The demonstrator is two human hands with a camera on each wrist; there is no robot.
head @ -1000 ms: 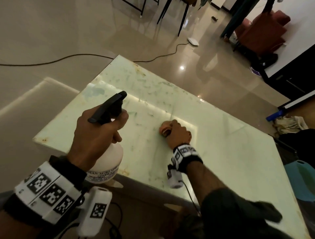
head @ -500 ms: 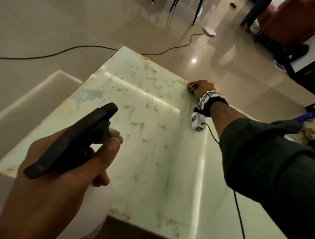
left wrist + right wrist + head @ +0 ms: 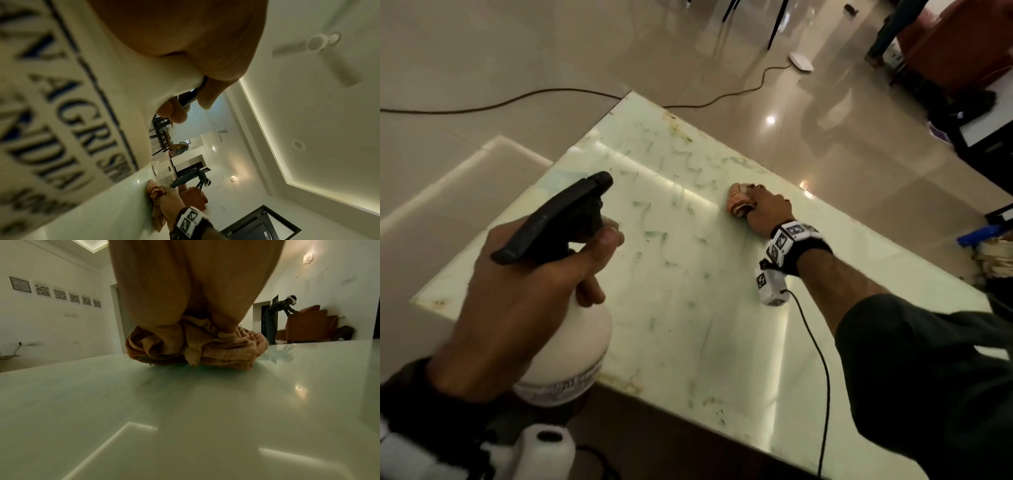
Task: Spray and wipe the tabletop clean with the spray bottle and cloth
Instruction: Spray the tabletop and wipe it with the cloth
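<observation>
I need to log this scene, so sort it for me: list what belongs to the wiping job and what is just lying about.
Job:
- spray bottle, held by the left hand
- orange cloth, gripped by the right hand
- smeared tabletop

Lying about:
- cable on the floor
- white device at its end
- brown armchair
- blue tub at right

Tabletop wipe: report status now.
Left hand grips white spray bottle, raised. Right hand presses bunched orange cloth on pale green glass tabletop. Green smears remain. Nothing obstructing.

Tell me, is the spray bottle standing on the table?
No, the left hand holds the spray bottle up at the tabletop's near edge.
</observation>
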